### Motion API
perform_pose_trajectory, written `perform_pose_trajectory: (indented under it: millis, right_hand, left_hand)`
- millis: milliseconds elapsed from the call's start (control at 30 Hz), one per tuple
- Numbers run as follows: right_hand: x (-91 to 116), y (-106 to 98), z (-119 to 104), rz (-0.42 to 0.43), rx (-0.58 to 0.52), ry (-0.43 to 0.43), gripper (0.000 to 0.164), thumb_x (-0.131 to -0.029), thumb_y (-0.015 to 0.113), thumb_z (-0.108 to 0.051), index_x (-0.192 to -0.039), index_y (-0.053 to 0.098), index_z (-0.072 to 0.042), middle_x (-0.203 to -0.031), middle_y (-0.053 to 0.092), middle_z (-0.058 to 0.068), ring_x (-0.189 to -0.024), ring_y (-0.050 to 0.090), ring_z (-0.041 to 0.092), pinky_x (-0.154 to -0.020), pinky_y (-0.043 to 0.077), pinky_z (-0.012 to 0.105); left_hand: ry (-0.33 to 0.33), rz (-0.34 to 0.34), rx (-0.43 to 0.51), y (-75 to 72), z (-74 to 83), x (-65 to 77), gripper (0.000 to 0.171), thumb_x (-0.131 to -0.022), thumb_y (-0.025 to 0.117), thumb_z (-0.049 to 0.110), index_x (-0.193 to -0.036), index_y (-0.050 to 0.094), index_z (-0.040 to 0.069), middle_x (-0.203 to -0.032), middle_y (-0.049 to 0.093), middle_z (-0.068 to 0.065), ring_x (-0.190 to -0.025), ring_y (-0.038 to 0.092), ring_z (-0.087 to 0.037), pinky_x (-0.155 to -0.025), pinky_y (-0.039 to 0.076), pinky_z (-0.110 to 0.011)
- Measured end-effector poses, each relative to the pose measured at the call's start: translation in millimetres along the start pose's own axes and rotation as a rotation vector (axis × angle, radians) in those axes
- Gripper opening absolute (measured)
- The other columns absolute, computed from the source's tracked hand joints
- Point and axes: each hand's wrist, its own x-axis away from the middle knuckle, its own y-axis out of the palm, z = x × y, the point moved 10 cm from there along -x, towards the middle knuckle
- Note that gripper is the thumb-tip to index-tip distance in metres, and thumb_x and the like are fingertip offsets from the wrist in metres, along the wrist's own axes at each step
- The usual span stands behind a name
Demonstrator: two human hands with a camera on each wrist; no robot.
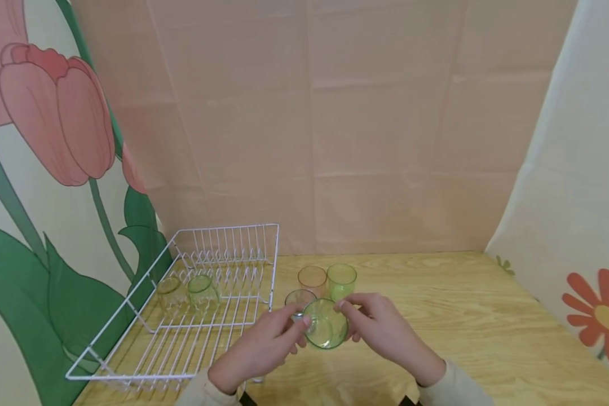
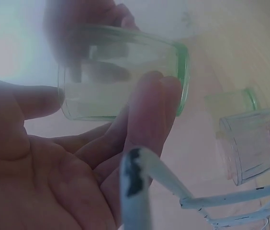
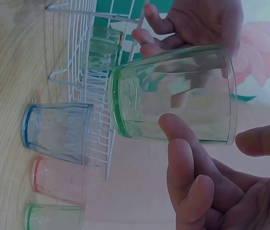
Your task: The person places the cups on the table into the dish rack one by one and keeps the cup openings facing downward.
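A clear green-tinted glass is held up over the table between both hands, its round mouth facing the head camera. My left hand pinches it from the left, thumb at the rim and fingers along the side, as the left wrist view shows. From the right, my right hand grips the same glass, thumb by the rim and fingertips against the wall. Just behind stand a blue-tinted glass, a pink glass and another green glass; the hands partly cover the blue one.
At left stands a white wire dish rack, its right side close to my left hand. Inside it sit a yellowish glass and a green glass. A pink-brown sheet hangs behind the wooden table.
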Motion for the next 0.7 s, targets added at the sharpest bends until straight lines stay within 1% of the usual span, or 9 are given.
perform_pose_trajectory:
  millis: [233, 367, 533, 633, 700]
  right_hand:
    - [-2, -2, 8, 0.021, -0.032, 0.045, 0.041, -0.096, 0.049, -0.042, -0.101, 0.067, -0.006, -0.066, 0.063, 0.002, -0.059, 0.062, 0.025, -0.053, 0.052, 0.029]
    - [-3, -4, 11, 0.038, -0.038, 0.065, 0.039, -0.095, 0.05, -0.042, -0.1, 0.068, -0.007, -0.064, 0.063, 0.002, -0.059, 0.062, 0.025, -0.054, 0.051, 0.029]
    - [-4, -6, 14, 0.057, -0.038, 0.08, 0.037, -0.095, 0.052, -0.038, -0.1, 0.069, -0.007, -0.064, 0.063, 0.002, -0.058, 0.062, 0.024, -0.054, 0.05, 0.029]
    - [-5, -7, 15, 0.062, -0.036, 0.08, 0.037, -0.095, 0.052, -0.039, -0.099, 0.07, -0.007, -0.064, 0.063, 0.001, -0.059, 0.062, 0.024, -0.055, 0.05, 0.029]
    - [-5, -7, 16, 0.062, -0.031, 0.084, 0.035, -0.095, 0.052, -0.038, -0.096, 0.07, -0.008, -0.064, 0.063, 0.001, -0.059, 0.062, 0.024, -0.054, 0.049, 0.029]
  left_hand:
    - [0.038, 0.02, -0.033, -1.2, 3.3, 0.9, 0.053, -0.098, 0.039, 0.049, -0.136, 0.045, 0.013, -0.081, 0.065, 0.011, -0.067, 0.06, -0.003, -0.059, 0.049, -0.024]
    - [0.063, 0.02, -0.034, -1.4, 6.0, 2.1, 0.052, -0.097, 0.042, 0.048, -0.133, 0.047, 0.012, -0.082, 0.066, 0.011, -0.068, 0.06, -0.002, -0.06, 0.049, -0.023]
    - [0.081, 0.025, -0.035, -2.2, 8.6, 3.1, 0.052, -0.097, 0.044, 0.047, -0.133, 0.047, 0.01, -0.082, 0.067, 0.009, -0.067, 0.06, -0.002, -0.06, 0.049, -0.023]
    - [0.082, 0.033, -0.053, -2.9, 8.9, 3.2, 0.052, -0.096, 0.044, 0.048, -0.133, 0.046, 0.012, -0.084, 0.067, 0.009, -0.07, 0.061, -0.003, -0.062, 0.049, -0.023]
    - [0.078, 0.039, -0.067, -3.2, 8.7, 3.1, 0.052, -0.096, 0.043, 0.05, -0.133, 0.046, 0.014, -0.086, 0.068, 0.008, -0.074, 0.062, -0.004, -0.064, 0.049, -0.024]
